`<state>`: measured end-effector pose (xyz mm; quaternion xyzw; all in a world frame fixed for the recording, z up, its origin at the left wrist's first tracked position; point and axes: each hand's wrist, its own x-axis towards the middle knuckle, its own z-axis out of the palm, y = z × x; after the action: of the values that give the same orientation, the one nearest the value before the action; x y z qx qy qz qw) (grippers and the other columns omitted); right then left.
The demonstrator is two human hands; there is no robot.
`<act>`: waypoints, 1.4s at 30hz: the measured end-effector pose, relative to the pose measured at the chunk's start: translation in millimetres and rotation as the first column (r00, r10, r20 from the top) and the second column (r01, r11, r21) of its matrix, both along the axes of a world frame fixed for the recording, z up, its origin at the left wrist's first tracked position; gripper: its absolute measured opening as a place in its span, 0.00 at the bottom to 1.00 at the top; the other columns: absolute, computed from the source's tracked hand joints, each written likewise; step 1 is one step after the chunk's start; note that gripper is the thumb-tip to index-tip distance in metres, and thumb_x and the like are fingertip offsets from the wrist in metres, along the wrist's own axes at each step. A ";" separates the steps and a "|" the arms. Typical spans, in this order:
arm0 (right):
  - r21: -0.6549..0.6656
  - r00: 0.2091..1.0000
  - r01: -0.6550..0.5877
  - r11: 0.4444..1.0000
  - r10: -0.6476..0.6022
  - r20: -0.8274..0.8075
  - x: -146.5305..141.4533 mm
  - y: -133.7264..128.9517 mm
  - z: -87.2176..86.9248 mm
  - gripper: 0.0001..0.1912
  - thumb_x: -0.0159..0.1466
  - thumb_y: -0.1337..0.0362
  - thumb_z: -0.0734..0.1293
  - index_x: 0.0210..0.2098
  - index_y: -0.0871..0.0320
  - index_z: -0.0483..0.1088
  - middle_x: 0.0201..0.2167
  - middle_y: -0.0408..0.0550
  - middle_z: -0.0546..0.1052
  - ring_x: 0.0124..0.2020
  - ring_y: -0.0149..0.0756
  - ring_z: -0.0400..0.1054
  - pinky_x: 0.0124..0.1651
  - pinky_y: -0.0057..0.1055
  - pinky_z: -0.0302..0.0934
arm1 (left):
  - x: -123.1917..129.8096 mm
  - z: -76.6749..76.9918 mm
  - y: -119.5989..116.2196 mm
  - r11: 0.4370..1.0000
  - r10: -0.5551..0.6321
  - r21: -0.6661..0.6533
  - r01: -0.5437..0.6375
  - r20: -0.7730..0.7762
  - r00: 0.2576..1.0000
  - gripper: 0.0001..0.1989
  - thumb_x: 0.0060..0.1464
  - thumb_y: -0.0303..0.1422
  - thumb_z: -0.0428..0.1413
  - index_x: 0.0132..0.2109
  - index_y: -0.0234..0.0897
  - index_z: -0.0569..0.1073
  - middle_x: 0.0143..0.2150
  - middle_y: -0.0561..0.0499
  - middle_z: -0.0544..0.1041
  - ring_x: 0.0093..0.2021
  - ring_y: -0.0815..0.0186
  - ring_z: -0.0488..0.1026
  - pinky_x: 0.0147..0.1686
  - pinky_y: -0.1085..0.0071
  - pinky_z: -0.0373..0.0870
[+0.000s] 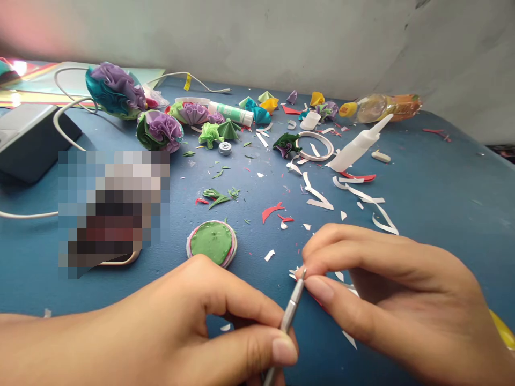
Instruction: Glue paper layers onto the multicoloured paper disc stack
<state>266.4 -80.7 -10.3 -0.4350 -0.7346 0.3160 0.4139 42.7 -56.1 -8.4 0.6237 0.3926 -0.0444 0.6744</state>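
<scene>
My left hand [241, 327] is closed around a slim silver pen-like metal tool [290, 313], thumb and forefinger pinching its shaft. The tool's fine tip points up and away from me. Right at that tip, the thumb and forefinger of my right hand [386, 289] are pinched together; whether a thin bit of paper is between them is too small to tell. Beyond my left knuckles lies a round disc [212, 242] with a green top and a pink and white edge. White and red paper scraps lie under and around my right fingers.
Paper scraps [273, 212] litter the blue table [442, 198]. Behind stand a white glue bottle [356, 150], a tape roll [316, 146], a glue stick [231, 113], a plastic bottle [386, 107] and ruffled paper balls [116, 91]. Left are a blurred-out phone [120, 214], a dark box [36, 142] and white cables.
</scene>
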 end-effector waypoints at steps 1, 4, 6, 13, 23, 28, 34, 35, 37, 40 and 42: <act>-0.012 1.000 0.001 1.000 -0.001 0.005 -0.6 0.5 0.0 0.10 0.63 0.74 0.69 0.28 0.55 0.74 0.26 0.35 0.77 0.26 0.21 0.71 0.31 0.13 0.65 | 0.6 -0.2 0.3 1.000 0.008 0.010 -0.008 -0.003 1.000 0.24 0.62 0.51 0.56 0.32 0.37 0.82 0.28 0.52 0.79 0.32 0.65 0.74 0.32 0.77 0.68; -0.046 0.999 0.020 0.999 -0.018 0.028 -2.1 2.2 -0.2 0.10 0.63 0.73 0.68 0.27 0.55 0.73 0.25 0.35 0.77 0.26 0.22 0.71 0.30 0.14 0.65 | 1.9 -0.5 0.4 0.998 0.037 0.046 -0.037 -0.003 0.999 0.23 0.62 0.51 0.56 0.32 0.36 0.83 0.28 0.51 0.80 0.31 0.65 0.75 0.29 0.77 0.68; -0.049 0.999 0.039 0.998 -0.037 0.038 -2.6 2.9 -0.3 0.10 0.62 0.73 0.67 0.26 0.54 0.72 0.24 0.34 0.76 0.25 0.22 0.70 0.30 0.14 0.64 | 2.8 -0.3 0.2 0.996 0.059 0.063 -0.057 -0.026 0.998 0.24 0.60 0.52 0.57 0.31 0.36 0.83 0.27 0.50 0.80 0.30 0.64 0.74 0.28 0.76 0.67; -0.066 0.996 0.073 0.995 -0.070 0.048 -6.2 1.9 1.9 0.10 0.58 0.74 0.65 0.23 0.55 0.70 0.22 0.32 0.74 0.23 0.19 0.68 0.29 0.10 0.63 | 6.9 4.6 0.9 0.998 0.040 -0.056 -0.042 -0.039 0.998 0.22 0.61 0.50 0.57 0.31 0.36 0.79 0.26 0.53 0.75 0.31 0.66 0.71 0.31 0.75 0.65; -0.079 0.996 0.086 0.993 -0.084 0.033 -9.3 3.1 3.5 0.10 0.58 0.73 0.64 0.23 0.55 0.69 0.21 0.35 0.73 0.21 0.22 0.67 0.25 0.14 0.62 | 0.8 -11.3 3.8 1.000 -0.013 -0.024 0.017 0.144 0.989 0.23 0.63 0.50 0.55 0.33 0.38 0.83 0.24 0.53 0.77 0.24 0.69 0.70 0.22 0.78 0.64; -0.078 0.996 0.084 0.993 -0.081 0.044 -8.2 4.5 5.8 0.10 0.58 0.72 0.65 0.22 0.55 0.69 0.20 0.35 0.72 0.21 0.23 0.66 0.23 0.16 0.61 | -1.7 -15.3 3.8 0.999 -0.043 0.035 0.039 0.113 0.993 0.26 0.64 0.53 0.53 0.33 0.37 0.83 0.26 0.51 0.79 0.26 0.67 0.73 0.22 0.79 0.65; -0.083 0.994 0.101 0.991 -0.096 0.057 -6.6 3.3 3.3 0.09 0.58 0.71 0.65 0.23 0.54 0.70 0.21 0.36 0.73 0.22 0.24 0.67 0.24 0.17 0.60 | -0.6 -11.4 3.7 0.999 -0.033 0.006 0.033 0.114 0.993 0.27 0.63 0.54 0.53 0.35 0.36 0.83 0.27 0.51 0.79 0.28 0.66 0.75 0.26 0.79 0.69; -0.080 0.993 0.106 0.991 -0.101 0.060 -6.3 3.1 2.5 0.09 0.59 0.71 0.65 0.23 0.54 0.70 0.21 0.36 0.73 0.22 0.24 0.67 0.24 0.18 0.61 | 0.2 -10.4 3.8 1.000 -0.022 0.001 0.022 0.123 0.992 0.27 0.63 0.54 0.53 0.35 0.36 0.83 0.27 0.51 0.79 0.28 0.66 0.76 0.26 0.79 0.69; -0.079 0.993 0.112 0.991 -0.108 0.057 -5.7 2.7 1.2 0.09 0.59 0.71 0.64 0.23 0.54 0.69 0.22 0.36 0.73 0.22 0.25 0.67 0.23 0.18 0.60 | 2.3 -8.1 3.5 1.000 0.015 0.016 -0.018 0.142 0.990 0.24 0.62 0.52 0.55 0.34 0.36 0.83 0.27 0.51 0.79 0.29 0.67 0.76 0.27 0.79 0.70; -0.091 0.992 0.115 0.989 -0.110 0.053 -4.8 2.8 1.0 0.09 0.58 0.71 0.64 0.22 0.54 0.68 0.21 0.36 0.72 0.21 0.24 0.66 0.22 0.18 0.59 | 6.0 -4.8 2.5 0.997 0.055 0.050 -0.063 0.155 0.986 0.20 0.63 0.45 0.56 0.33 0.36 0.82 0.27 0.52 0.79 0.29 0.68 0.75 0.28 0.81 0.69; -0.095 0.992 0.119 0.988 -0.115 0.052 -4.3 3.4 2.0 0.09 0.58 0.70 0.64 0.23 0.54 0.69 0.21 0.37 0.72 0.21 0.25 0.66 0.22 0.18 0.59 | 7.3 -4.2 2.0 0.998 0.039 0.043 -0.048 0.180 0.983 0.19 0.64 0.44 0.55 0.33 0.36 0.81 0.28 0.51 0.80 0.30 0.69 0.75 0.29 0.81 0.69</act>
<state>262.1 -77.3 -8.3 -0.5044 -0.7006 0.3169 0.3929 50.0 -54.1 -12.6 0.6322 0.3450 0.0360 0.6929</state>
